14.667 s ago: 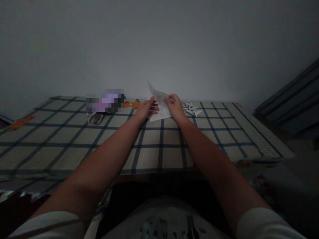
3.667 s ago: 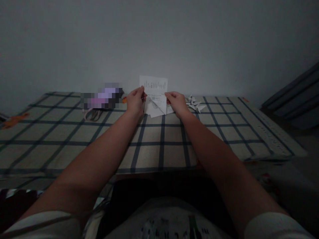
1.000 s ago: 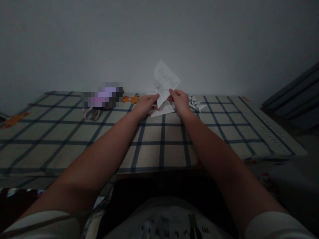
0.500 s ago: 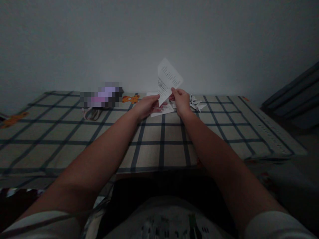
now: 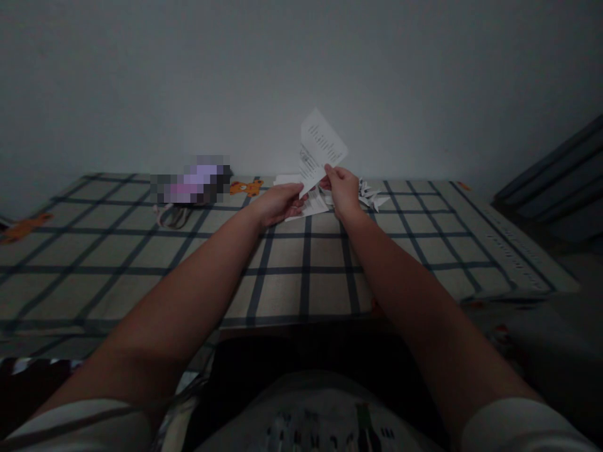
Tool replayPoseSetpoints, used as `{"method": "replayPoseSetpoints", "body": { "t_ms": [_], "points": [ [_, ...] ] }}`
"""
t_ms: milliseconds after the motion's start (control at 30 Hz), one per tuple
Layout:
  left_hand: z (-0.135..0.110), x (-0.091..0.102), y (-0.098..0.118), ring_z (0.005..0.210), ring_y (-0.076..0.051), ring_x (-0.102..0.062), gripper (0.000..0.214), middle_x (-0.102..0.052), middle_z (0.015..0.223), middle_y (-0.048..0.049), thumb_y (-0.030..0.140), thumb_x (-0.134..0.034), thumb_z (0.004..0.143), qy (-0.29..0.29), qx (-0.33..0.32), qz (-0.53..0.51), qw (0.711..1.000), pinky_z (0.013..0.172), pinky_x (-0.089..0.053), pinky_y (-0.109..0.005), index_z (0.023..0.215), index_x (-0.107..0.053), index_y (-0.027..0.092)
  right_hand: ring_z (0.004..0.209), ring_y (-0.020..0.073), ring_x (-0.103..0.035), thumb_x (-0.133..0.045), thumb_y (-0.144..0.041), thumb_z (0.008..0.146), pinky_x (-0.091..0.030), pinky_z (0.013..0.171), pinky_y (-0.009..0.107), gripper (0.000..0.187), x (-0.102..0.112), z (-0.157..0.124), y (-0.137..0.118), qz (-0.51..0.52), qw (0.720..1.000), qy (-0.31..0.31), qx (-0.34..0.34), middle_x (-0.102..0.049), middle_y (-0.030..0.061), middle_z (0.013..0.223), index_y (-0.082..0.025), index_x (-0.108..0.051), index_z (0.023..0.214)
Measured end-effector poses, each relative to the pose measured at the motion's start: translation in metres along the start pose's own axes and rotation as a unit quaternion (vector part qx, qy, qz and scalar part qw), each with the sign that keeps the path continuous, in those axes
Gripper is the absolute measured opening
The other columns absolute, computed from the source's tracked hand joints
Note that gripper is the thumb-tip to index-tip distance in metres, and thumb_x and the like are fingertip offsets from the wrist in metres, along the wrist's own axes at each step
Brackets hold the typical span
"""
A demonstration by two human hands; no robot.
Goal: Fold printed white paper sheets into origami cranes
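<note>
Both bare forearms stretch forward over the table (image 5: 306, 270), which is covered with a beige cloth checked in dark blue lines. They converge toward its far edge, near the pale wall.

The right hand (image 5: 342, 188) is raised a little above the cloth, wrist bent up. Its thumb and fingers are pinched on the lower right edge of a white printed sheet of paper (image 5: 321, 145). The sheet stands up in the air, tilted like a diamond with one corner pointing down, and its printed face is turned toward the camera.

The left hand (image 5: 277, 204) sits lower, knuckles up and fingers curled loosely. Its fingertips close on the sheet's bottom corner, so both hands hold the same sheet, clear of the table.

Just under the hands, a few more white printed papers (image 5: 315, 204) lie flat on the cloth. Just to the right of the right hand rests a small cluster of folded white paper stars (image 5: 373, 196). Well off to the left lies a blurred purple object (image 5: 191, 186) with a pale looped cord beside it. An orange bear figure (image 5: 247, 187) shows on the cloth between that object and the hands.
</note>
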State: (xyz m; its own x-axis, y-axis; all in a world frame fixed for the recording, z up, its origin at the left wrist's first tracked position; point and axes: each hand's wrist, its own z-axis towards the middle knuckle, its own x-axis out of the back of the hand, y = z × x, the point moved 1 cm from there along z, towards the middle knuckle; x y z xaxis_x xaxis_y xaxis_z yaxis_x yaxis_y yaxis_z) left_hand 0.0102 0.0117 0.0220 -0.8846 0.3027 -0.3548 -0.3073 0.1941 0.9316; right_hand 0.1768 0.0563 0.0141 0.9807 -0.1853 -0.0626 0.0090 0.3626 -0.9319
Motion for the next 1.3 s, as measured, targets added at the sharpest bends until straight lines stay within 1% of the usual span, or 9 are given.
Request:
{"method": "replayPoseSetpoints", "body": {
  "t_ms": [200,367,567,767,933,1000,1133,1233,1300],
  "points": [
    [0.005,0.004,-0.004,0.051,-0.005,-0.052,0.015,-0.059,0.066,0.0004,0.015,-0.058,0.094,0.029,-0.017,0.032,0.999,0.049,-0.044,-0.016,0.084,-0.068,0.013,0.063,0.0095,-0.062,-0.064,-0.051,0.091,-0.052,0.065,0.023,0.035,-0.001,-0.001,0.002,0.009,1.0,0.006,0.0,-0.064,-0.0013,0.069,-0.019,-0.061,0.076],
    [0.005,0.007,-0.004,0.044,-0.006,-0.043,0.033,-0.05,0.054,0.0018,0.026,-0.059,0.095,0.039,-0.084,0.164,0.982,0.044,-0.037,-0.017,0.064,-0.059,0.015,0.062,0.0095,-0.063,-0.063,-0.049,0.092,-0.052,0.065,0.022,0.035,-0.002,-0.002,0.002,-0.006,1.0,0.011,-0.007,-0.064,-0.0013,0.068,-0.019,-0.062,0.074],
    [-0.004,-0.003,0.001,0.044,-0.007,-0.04,0.032,-0.045,0.054,0.0036,0.028,-0.06,0.094,0.082,-0.136,0.244,0.957,0.044,-0.036,-0.018,0.065,-0.053,0.018,0.061,0.0102,-0.063,-0.064,-0.046,0.092,-0.052,0.065,0.024,0.034,-0.002,-0.001,0.004,-0.002,1.0,0.014,-0.012,-0.065,-0.0008,0.068,-0.019,-0.062,0.073],
    [0.001,0.001,-0.003,0.044,-0.007,-0.039,0.027,-0.043,0.055,0.0052,0.026,-0.057,0.095,0.008,-0.118,0.185,0.976,0.046,-0.041,-0.019,0.069,-0.051,0.02,0.059,0.0088,-0.061,-0.063,-0.043,0.093,-0.051,0.062,0.022,0.032,-0.001,0.0,0.005,0.009,1.0,0.017,-0.007,-0.064,-0.0016,0.066,-0.019,-0.061,0.073],
    [-0.002,0.005,-0.003,0.057,-0.006,-0.055,0.004,-0.062,0.073,0.0007,0.012,-0.065,0.086,-0.09,-0.056,0.094,0.99,0.061,-0.051,-0.019,0.084,-0.066,0.015,0.059,0.0085,-0.061,-0.064,-0.044,0.092,-0.051,0.062,0.021,0.033,0.002,0.003,0.005,0.014,0.999,0.036,-0.022,-0.062,-0.0027,0.064,-0.019,-0.059,0.071],
    [-0.005,0.005,-0.002,0.071,-0.009,-0.066,0.019,-0.072,0.092,-0.0047,0.007,-0.068,0.081,-0.104,-0.033,0.094,0.99,0.071,-0.055,-0.021,0.098,-0.071,0.015,0.059,0.0085,-0.06,-0.064,-0.045,0.093,-0.051,0.063,0.021,0.034,0.005,0.006,0.008,0.017,0.998,0.048,-0.026,-0.062,-0.0028,0.063,-0.019,-0.058,0.071],
    [-0.005,0.008,0.0,0.106,-0.019,-0.072,0.034,-0.073,0.122,-0.0145,0.009,-0.071,0.077,-0.097,-0.023,0.084,0.991,0.093,-0.057,-0.028,0.11,-0.074,0.013,0.058,0.0082,-0.059,-0.062,-0.041,0.094,-0.05,0.063,0.021,0.033,0.008,0.01,0.01,0.015,0.998,0.056,-0.014,-0.06,-0.0033,0.063,-0.019,-0.058,0.07],
    [0.002,0.011,0.002,0.103,-0.021,-0.072,0.034,-0.075,0.115,-0.0142,0.018,-0.068,0.076,-0.063,-0.063,0.064,0.994,0.09,-0.058,-0.032,0.109,-0.075,0.011,0.058,0.0086,-0.059,-0.063,-0.037,0.094,-0.048,0.063,0.021,0.03,0.005,0.005,0.005,-0.005,1.0,0.006,0.011,-0.061,-0.0034,0.063,-0.019,-0.06,0.07],
    [0.008,0.015,0.002,0.095,-0.02,-0.072,0.028,-0.077,0.108,-0.012,0.026,-0.068,0.08,0.001,-0.115,0.073,0.991,0.084,-0.059,-0.031,0.103,-0.074,0.013,0.059,0.0085,-0.059,-0.065,-0.033,0.093,-0.048,0.063,0.021,0.028,0.001,-0.001,-0.001,-0.023,0.998,-0.053,0.018,-0.061,-0.0034,0.063,-0.018,-0.061,0.07]
  ]
}}
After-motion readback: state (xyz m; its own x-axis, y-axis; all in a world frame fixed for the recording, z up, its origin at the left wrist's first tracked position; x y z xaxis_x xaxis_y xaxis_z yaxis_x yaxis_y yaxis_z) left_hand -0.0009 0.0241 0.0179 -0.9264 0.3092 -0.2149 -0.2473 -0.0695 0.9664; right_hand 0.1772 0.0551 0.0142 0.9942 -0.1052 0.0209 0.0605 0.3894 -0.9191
